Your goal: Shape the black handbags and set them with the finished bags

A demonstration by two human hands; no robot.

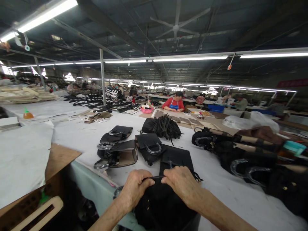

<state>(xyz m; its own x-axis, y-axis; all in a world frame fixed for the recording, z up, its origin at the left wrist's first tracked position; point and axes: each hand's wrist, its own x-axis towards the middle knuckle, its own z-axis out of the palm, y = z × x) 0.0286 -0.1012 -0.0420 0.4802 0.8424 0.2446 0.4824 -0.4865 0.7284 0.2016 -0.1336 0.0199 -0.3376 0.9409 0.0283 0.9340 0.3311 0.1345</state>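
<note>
A black handbag [163,205] hangs upright at the near edge of the white table, close to my body. My left hand [136,186] pinches the left part of its top edge between thumb and fingers. On the same edge, a little to the right, my right hand [180,184] grips with thumb and fingertips. Just beyond my hands lies another black bag [178,157]. Left of it are a black bag with a plastic-wrapped handle [149,142] and an open one showing a tan lining [127,157].
Several finished-looking black bags [240,154] lie along the right side. A heap of black straps [166,126] sits mid-table. Across the table a person in red [174,103] works. A glue bottle [27,114] stands at left, and a wooden crate [45,215] is below left.
</note>
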